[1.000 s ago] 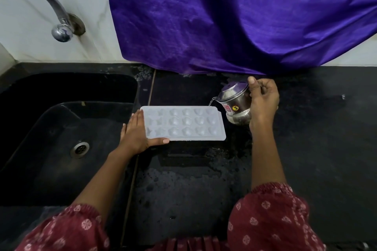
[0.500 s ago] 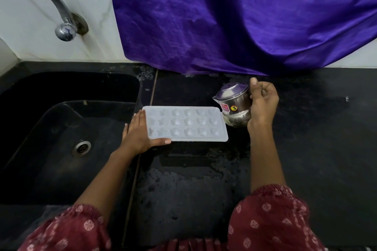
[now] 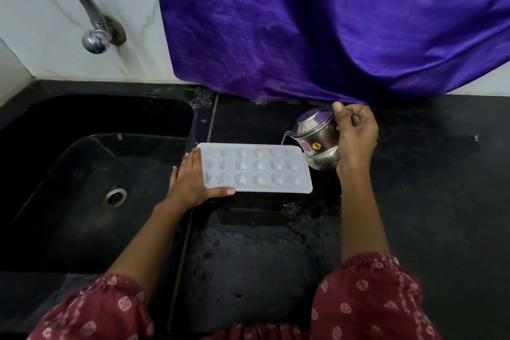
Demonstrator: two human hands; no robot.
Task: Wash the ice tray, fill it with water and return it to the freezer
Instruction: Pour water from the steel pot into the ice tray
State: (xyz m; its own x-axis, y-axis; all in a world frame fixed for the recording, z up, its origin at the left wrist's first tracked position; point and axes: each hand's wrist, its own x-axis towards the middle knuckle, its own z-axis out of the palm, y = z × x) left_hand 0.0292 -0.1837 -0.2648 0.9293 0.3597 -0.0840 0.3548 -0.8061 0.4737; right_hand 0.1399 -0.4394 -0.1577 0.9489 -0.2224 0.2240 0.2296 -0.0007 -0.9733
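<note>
head-worn view, downward, close over countertop (image 3: 414,201)

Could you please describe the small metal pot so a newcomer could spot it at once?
On the black counter below the purple cloth lies a white ice tray. At its right end the right hand grips the steel pot, tilted toward the tray. Unlike the tray, it is shiny metal and bears a round sticker marked 3.

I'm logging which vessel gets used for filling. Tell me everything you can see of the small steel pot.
The small steel pot is shiny and round-bellied, with a red label and a yellow sticker reading 3. The right hand grips its side, tilting it leftward so a thin stream of water falls from the rim at the ice tray's far right corner.
</note>
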